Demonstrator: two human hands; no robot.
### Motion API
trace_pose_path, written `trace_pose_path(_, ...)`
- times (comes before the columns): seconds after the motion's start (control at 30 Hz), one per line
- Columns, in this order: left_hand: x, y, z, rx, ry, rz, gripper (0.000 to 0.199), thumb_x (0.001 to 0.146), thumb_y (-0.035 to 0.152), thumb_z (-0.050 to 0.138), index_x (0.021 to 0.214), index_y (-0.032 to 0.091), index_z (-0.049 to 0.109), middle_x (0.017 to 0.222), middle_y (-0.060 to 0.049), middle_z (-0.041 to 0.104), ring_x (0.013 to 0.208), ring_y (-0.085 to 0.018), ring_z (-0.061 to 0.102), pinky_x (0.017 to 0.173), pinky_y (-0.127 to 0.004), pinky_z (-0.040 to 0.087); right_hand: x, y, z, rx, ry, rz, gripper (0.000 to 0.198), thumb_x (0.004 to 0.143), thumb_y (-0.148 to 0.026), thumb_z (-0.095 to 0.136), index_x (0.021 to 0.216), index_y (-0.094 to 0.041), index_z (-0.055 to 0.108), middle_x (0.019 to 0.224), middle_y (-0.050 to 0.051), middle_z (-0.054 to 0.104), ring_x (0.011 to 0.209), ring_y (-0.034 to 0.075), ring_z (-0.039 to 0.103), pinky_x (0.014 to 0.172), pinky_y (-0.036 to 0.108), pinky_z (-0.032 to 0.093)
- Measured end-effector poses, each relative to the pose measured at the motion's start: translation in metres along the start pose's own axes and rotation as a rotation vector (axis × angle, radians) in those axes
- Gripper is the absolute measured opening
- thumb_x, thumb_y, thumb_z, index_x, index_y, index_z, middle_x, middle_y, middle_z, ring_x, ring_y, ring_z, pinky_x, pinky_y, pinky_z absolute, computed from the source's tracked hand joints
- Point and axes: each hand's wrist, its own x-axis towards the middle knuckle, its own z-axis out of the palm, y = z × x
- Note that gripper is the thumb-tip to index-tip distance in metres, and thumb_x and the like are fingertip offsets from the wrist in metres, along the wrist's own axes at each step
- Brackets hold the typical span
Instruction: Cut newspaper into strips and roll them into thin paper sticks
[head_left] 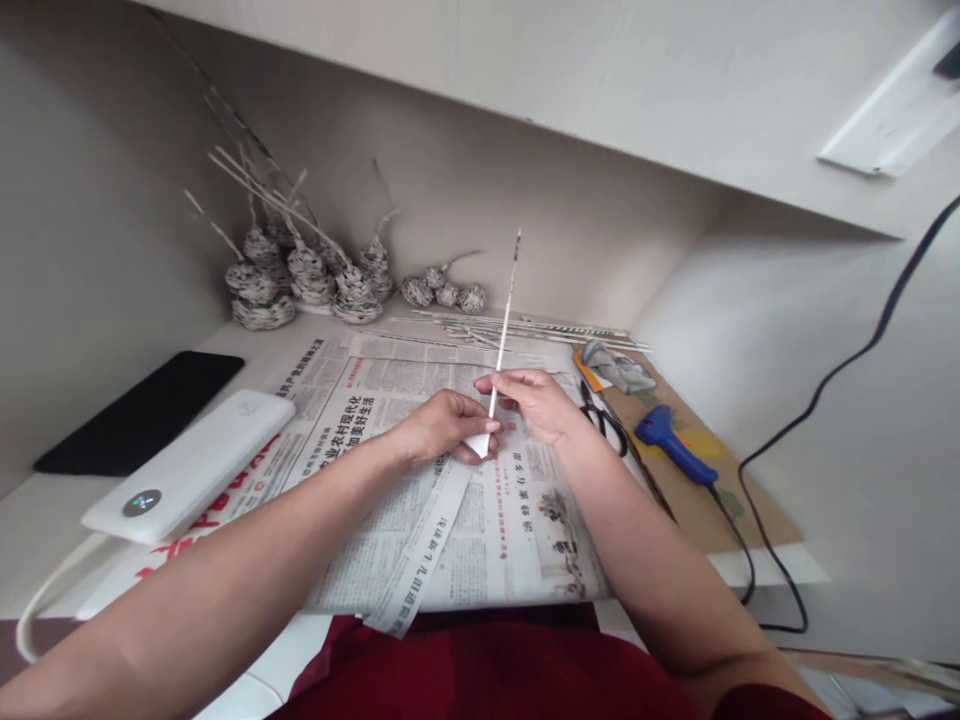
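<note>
A thin rolled paper stick [504, 335] points up and away from me above the newspaper [405, 410]. Its lower end widens into a newspaper strip [431, 550], which trails down toward my lap past the table's front edge. My left hand [450, 425] is closed on the strip where it meets the roll, thumb and fingers pinching it. Slightly higher, my right hand [529, 400] pinches the stick between thumb and fingers. Some fingertips are hidden behind the paper.
Woven paper gourds [307, 275] stand at the back left, with small woven balls [448, 293] beside them. Paper sticks [540, 330] lie behind my hands. On the right are scissors [604, 418] and a blue glue gun [671, 445]; on the left, a white power bank [195, 460] and a black phone-like slab [142, 410].
</note>
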Motion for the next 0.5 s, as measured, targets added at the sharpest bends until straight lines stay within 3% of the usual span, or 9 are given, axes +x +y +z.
trace_pose_path(0.17,0.0013,-0.0046,0.0007,0.049,-0.009,-0.03,0.034,0.073,0.043,0.072,0.081,0.01,0.07,0.079,-0.009,0.07,0.075,-0.018,0.066,0.066,-0.031,0.057,0.0019,0.0056,-0.0043,0.037,0.093,-0.031,0.03,0.065,-0.047,0.078,0.073,-0.018,0.074,0.075,0.003,0.068,0.058,0.01,0.05,0.052,0.024,0.039)
trace_pose_path(0.3,0.0017,-0.0053,0.0016,0.061,-0.014,-0.031,0.033,0.073,0.044,0.071,0.082,0.011,0.07,0.081,-0.009,0.071,0.076,-0.018,0.067,0.066,-0.031,0.057,0.0011,0.0046,-0.0047,-0.075,0.107,-0.053,0.03,0.067,-0.049,0.075,0.075,-0.021,0.075,0.072,0.002,0.067,0.059,0.012,0.05,0.054,0.026,0.039)
trace_pose_path(0.4,0.0014,-0.0037,0.0033,0.082,-0.017,-0.049,0.033,0.073,0.043,0.072,0.08,0.011,0.07,0.08,-0.01,0.071,0.074,-0.018,0.067,0.064,-0.03,0.057,0.0002,0.0035,-0.0049,-0.159,0.207,-0.106,0.03,0.067,-0.051,0.074,0.067,-0.021,0.071,0.067,0.001,0.064,0.06,0.013,0.05,0.054,0.027,0.039)
trace_pose_path(0.5,0.0007,-0.002,0.0045,0.086,-0.012,-0.05,0.033,0.073,0.043,0.072,0.08,0.011,0.071,0.08,-0.01,0.071,0.073,-0.019,0.068,0.065,-0.03,0.057,-0.0013,0.0012,-0.0065,-0.13,0.193,-0.111,0.032,0.071,-0.052,0.07,0.067,-0.021,0.07,0.076,0.003,0.068,0.07,0.015,0.055,0.061,0.027,0.043)
